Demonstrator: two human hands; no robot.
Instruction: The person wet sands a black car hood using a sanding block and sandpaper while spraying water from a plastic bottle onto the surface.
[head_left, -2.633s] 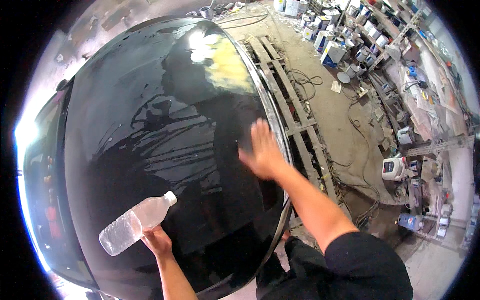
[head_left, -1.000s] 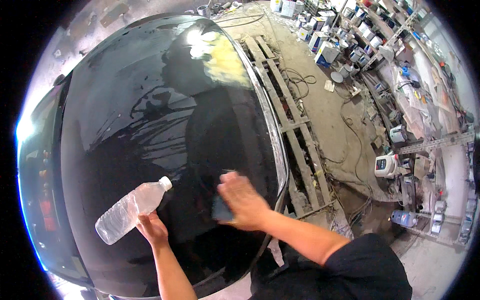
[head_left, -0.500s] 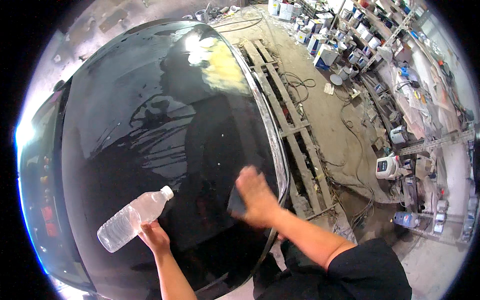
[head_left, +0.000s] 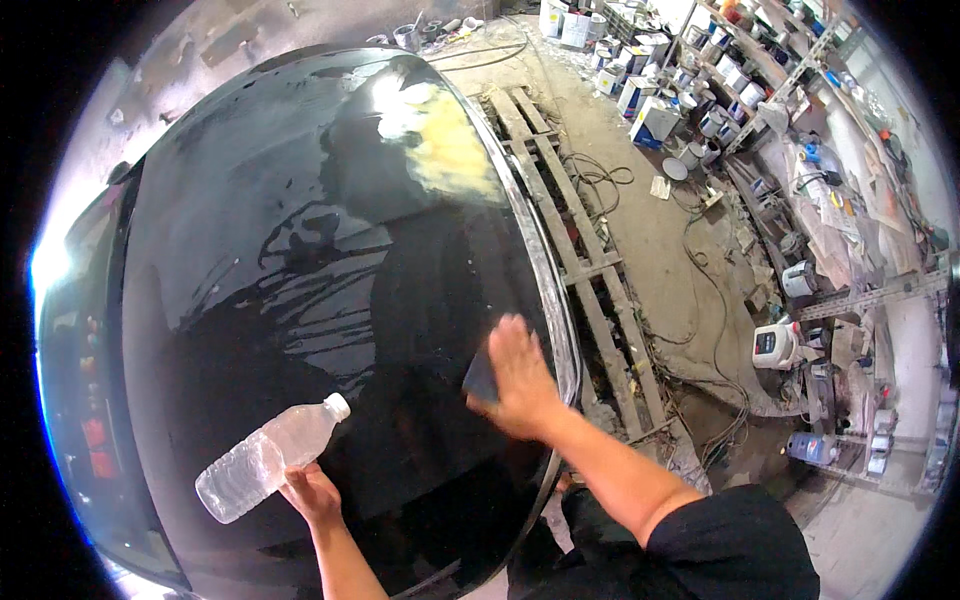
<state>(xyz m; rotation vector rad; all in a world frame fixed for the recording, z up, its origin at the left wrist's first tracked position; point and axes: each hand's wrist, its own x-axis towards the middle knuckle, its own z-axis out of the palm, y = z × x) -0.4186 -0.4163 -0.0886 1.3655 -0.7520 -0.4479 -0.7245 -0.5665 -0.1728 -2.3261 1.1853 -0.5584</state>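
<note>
The left hand [head_left: 312, 494] has its fingers closed on a tilted, see-through bottle [head_left: 265, 455] with a white cap; how full it is, I cannot tell. The right hand [head_left: 518, 385] is blurry, fingers straight, over a dark pad [head_left: 481, 378] on the shiny black car panel [head_left: 430, 300]. The pad peeks out by the thumb side; the rest is hidden, so I cannot tell if those fingers grip it

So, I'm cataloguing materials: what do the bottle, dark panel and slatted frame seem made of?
Bottle: thin plastic, clear, ribbed and see-through. Dark panel: likely painted metal; its surface shines with reflections. Slatted frame: perhaps wood, dull and dusty-looking, though metal isn't excluded.
</note>
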